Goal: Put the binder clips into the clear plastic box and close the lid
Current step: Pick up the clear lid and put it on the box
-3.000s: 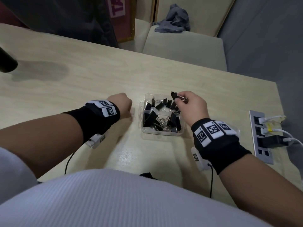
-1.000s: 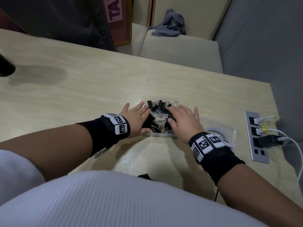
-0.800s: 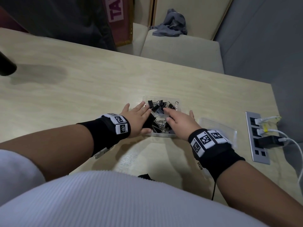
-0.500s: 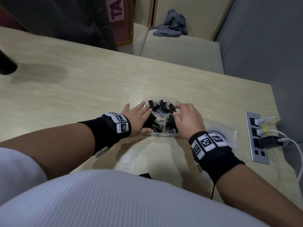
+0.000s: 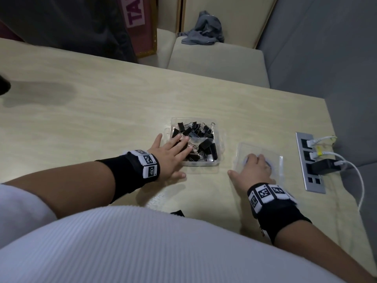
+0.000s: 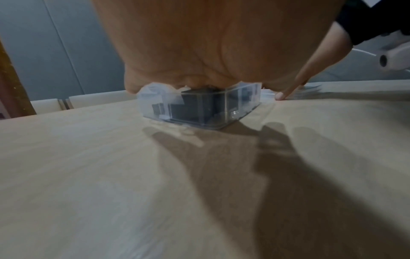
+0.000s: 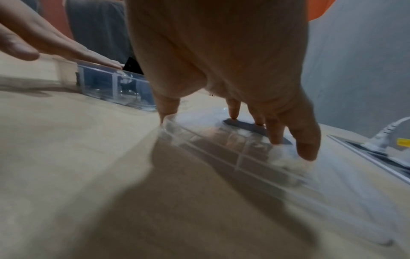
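Observation:
The clear plastic box stands open mid-table, holding several black binder clips. My left hand lies flat over the box's left side, fingers straight on the clips and rim; the left wrist view shows the palm above the box. The clear lid lies flat on the table to the right of the box. My right hand is spread over the lid. In the right wrist view its fingertips touch the top of the lid and the thumb sits at the lid's left edge.
A silver power strip with white cables and a black plug is set into the table at the right. A small black object lies at the near edge. A beige bench with a grey cloth stands behind the table.
My right hand has left the clips in the box and moved right onto the lid. My left hand has stayed on the box's left side.

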Tool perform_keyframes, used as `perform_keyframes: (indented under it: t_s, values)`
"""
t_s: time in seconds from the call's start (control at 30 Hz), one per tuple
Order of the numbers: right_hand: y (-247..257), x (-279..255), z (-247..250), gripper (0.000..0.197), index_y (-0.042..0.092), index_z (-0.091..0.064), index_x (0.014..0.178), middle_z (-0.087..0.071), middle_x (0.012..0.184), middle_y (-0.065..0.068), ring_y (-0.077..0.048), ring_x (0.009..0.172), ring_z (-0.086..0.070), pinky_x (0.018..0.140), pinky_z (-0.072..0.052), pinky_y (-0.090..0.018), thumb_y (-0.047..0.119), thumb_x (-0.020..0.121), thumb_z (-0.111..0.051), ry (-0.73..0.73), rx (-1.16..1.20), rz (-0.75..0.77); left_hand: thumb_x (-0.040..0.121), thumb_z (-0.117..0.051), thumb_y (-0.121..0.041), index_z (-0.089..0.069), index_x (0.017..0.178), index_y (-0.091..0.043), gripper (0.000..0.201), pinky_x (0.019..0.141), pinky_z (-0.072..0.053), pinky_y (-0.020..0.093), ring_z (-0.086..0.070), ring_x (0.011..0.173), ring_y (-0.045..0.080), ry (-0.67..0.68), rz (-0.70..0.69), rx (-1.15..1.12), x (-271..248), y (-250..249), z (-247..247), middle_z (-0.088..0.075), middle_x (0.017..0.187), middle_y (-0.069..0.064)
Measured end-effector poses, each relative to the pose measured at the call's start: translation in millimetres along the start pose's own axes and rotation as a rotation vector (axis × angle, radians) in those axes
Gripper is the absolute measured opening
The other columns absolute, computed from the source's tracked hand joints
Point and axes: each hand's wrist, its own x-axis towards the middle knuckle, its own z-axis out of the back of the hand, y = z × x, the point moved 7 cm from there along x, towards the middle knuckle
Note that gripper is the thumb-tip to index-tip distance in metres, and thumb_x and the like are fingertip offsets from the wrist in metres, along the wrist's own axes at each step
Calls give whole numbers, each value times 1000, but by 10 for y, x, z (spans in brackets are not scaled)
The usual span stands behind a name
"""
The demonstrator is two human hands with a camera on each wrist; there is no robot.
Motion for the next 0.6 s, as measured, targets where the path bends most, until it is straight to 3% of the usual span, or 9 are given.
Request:
perform_keyframes:
  t_s: [0.13,0.27,0.37,0.43,0.5,0.6]
  values:
    - [82,-41,71,63,13,-40,126,-37,136,-10,-32,118,-44,89,-46,-46,37,73,-65,-87,5,75,78,-13,-75,10,152,-24,92,114,-4,66,12,150,24,7,10,-9,-12,14,12,17,162,3]
    - [105,-46,150,48,17,-46,118,-44,125,-8,-31,110,-50,90,-45,-44,36,77,-61,-171,178,153,90,-28,-67,7,152,-23,84,116,-3,63,10,150,24,-36,-5,-39,-13,-17,134,17,162,3]
    - [-83,20,219,53,15,-45,125,-41,131,-12,-35,117,-44,97,-38,-46,40,80,-56,-237,202,-41,91,-29,-65,6,153,-23,82,116,-2,61,8,150,22,-73,-53,-18,31,-91,255,14,162,2]
    - [-286,70,180,60,11,-36,132,-34,138,-16,-39,121,-38,98,-37,-49,40,83,-55,-171,235,-241,91,-30,-65,6,153,-22,83,117,-3,61,6,150,20,-94,-98,9,77,-166,321,12,163,1]
    - [-444,94,114,57,7,-29,132,-33,138,-19,-42,122,-37,96,-37,-50,32,87,-52,-77,306,-398,92,-31,-63,5,153,-21,82,116,-4,61,3,150,19,-83,-133,36,116,-230,346,9,163,-1]
    - [-521,111,82,49,5,-27,130,-36,136,-23,-43,121,-39,94,-37,-48,14,88,-49,-46,290,-445,92,-30,-62,1,153,-19,81,116,-6,62,-3,150,16,-45,-151,54,162,-264,350,5,163,-1]
